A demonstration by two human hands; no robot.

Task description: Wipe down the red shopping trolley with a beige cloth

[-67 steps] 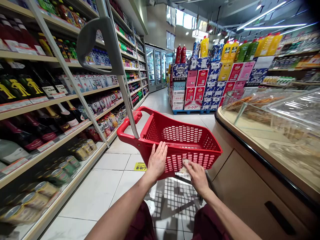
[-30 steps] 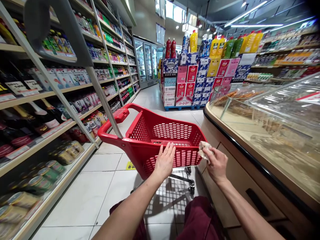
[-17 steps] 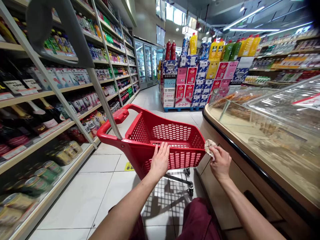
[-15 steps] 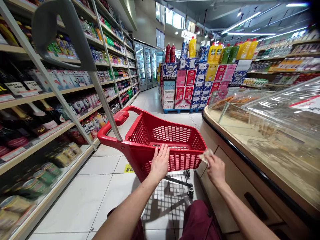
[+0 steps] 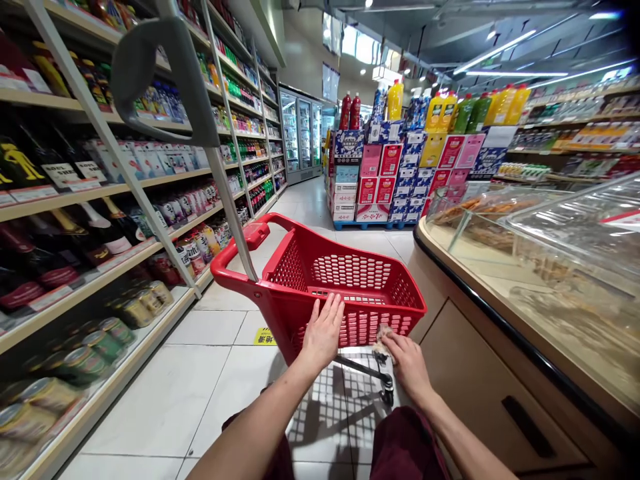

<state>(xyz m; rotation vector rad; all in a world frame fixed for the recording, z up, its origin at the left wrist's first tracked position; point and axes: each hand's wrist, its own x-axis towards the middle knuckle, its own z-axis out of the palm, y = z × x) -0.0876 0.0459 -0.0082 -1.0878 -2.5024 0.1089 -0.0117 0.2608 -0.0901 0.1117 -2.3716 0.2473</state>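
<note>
A red plastic shopping cart (image 5: 280,293) with a perforated basket stands right in front of me, side on. My left hand (image 5: 324,330) lies with fingers stretched out against the basket's near side, close to the top rim. Lower and to the right, my right hand (image 5: 407,360) grips a crumpled, pale cloth (image 5: 383,340) at the lower part of the same perforated wall. The cart's basket holds nothing that I can see. A grey loop handle (image 5: 193,87) on a metal pole (image 5: 233,207) rises from the cart's left end.
Shelves of bottles and cans (image 5: 110,260) line the left side. A wood-panelled counter (image 5: 470,367) with a clear display top (image 5: 550,267) stands close on the right. Farther back are stacked drink cartons (image 5: 375,180) and glass-door fridges (image 5: 300,133). A yellow floor sticker (image 5: 265,336) lies beneath the cart.
My right hand has moved the cloth down and left, from the basket's right corner to its lower near wall. My left hand stays on the basket side. The view has shifted slightly.
</note>
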